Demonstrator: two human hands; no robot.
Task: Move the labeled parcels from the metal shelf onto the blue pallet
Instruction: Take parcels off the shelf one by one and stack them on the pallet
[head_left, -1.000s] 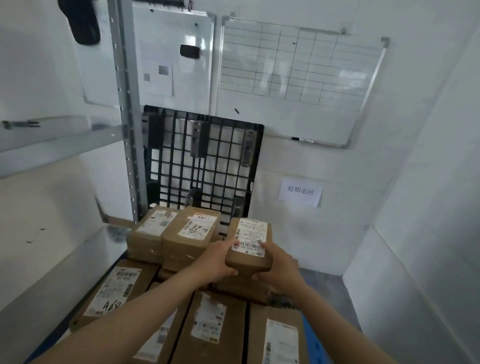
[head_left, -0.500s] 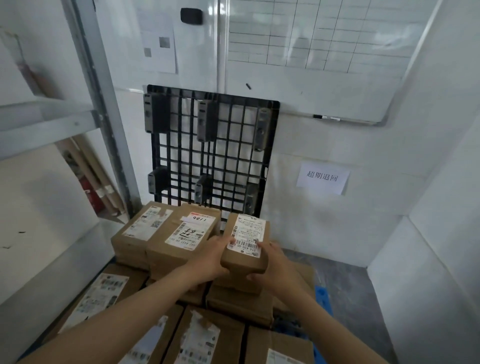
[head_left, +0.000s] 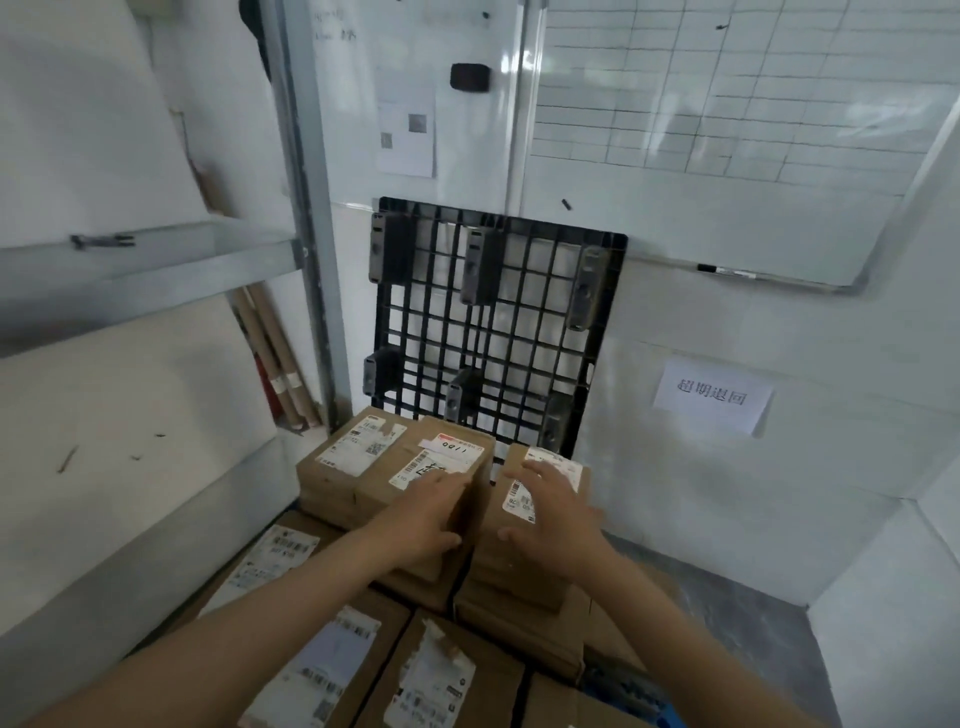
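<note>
Both hands lie spread on stacked parcels. Left hand (head_left: 434, 519), fingers extended and gripping nothing, rests flat on the near corner of a brown cardboard box with a handwritten white label (head_left: 436, 480). Right hand (head_left: 553, 522), fingers splayed and unclosed, covers the small brown labelled cardboard parcel (head_left: 540, 486), set atop the stack just beside that box. Blue plastic pallet (head_left: 631, 693) shows beneath at lower right. Black plastic grid pallet (head_left: 493, 332) leans upright against the wall behind.

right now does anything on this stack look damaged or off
Yes: the label on the front parcel at the bottom of the view is torn and peeling along its top edge. The other visible labels lie flat.
</note>
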